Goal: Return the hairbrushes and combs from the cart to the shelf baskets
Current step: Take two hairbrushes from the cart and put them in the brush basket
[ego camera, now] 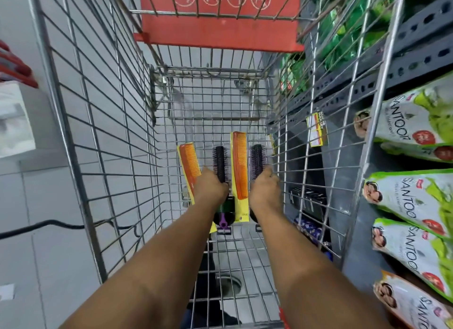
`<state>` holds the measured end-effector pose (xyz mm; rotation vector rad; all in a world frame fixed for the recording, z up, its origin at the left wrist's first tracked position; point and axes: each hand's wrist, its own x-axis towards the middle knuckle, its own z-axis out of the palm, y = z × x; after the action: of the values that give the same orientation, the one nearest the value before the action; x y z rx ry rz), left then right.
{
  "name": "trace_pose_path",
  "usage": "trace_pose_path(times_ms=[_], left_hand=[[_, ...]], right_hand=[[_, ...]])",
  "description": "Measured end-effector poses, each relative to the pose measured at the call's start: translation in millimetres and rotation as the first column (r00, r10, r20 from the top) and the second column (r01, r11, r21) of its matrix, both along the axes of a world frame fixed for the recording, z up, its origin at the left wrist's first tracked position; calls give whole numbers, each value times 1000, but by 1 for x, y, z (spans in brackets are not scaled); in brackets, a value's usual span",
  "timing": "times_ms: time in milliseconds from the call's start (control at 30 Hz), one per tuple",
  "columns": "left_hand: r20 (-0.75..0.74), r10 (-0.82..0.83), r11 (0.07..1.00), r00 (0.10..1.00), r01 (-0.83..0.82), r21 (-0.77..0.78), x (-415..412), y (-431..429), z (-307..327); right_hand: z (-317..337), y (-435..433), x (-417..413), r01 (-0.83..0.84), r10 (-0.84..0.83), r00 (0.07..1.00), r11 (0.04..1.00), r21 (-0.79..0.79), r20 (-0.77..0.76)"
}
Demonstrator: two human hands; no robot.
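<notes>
Low in the centre of the frame, on the wire cart (103, 157) floor, lie two carded orange combs (239, 164) and two round bristle brushes (219, 163). Both hands (212, 187) are closing over them; the exact grip is hidden. They look light and rigid, the card slippery, the handles the best hold.

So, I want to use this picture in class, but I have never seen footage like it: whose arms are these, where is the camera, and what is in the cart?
There is no machine here. A person wears one camera on the head, looking down into a wire shopping cart. On its floor lie two orange combs on yellow cards and two dark round hairbrushes. The left hand is down on the left comb and brush; the right hand is on the right brush. Whether either grip has closed is hard to tell. Store shelves with green packets stand on the right.
</notes>
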<state>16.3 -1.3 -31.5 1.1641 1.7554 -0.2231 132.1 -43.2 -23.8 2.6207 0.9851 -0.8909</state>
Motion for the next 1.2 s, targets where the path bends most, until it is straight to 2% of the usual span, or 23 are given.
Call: trace_pose_path(times_ms=[200, 300, 433, 667, 800, 1000, 1200], left_hand=[[47, 118, 993, 992, -119, 19, -10, 1, 27], [63, 133, 986, 989, -138, 88, -18, 1, 44], [125, 142, 965, 982, -166, 202, -26, 3, 81], [200, -4, 924, 980, -73, 375, -34, 7, 170], [222, -76, 892, 972, -33, 451, -33, 7, 234], [312, -203, 854, 928, 12, 520, -7, -13, 320], [392, -443, 802, 806, 162, 574, 58, -52, 387]], right_hand=[[19, -5, -7, -15, 14, 1000, 999, 34, 21], [36, -4, -9, 1, -5, 999, 995, 96, 40], [72, -2, -11, 22, -20, 1000, 977, 214, -10], [174, -13, -7, 42, 5, 993, 912, 407, -114], [235, -35, 0, 123, -11, 982, 802, 584, -191], [301, -78, 12, 234, -89, 969, 634, 738, -230], [367, -148, 45, 344, -202, 938, 431, 834, -283]])
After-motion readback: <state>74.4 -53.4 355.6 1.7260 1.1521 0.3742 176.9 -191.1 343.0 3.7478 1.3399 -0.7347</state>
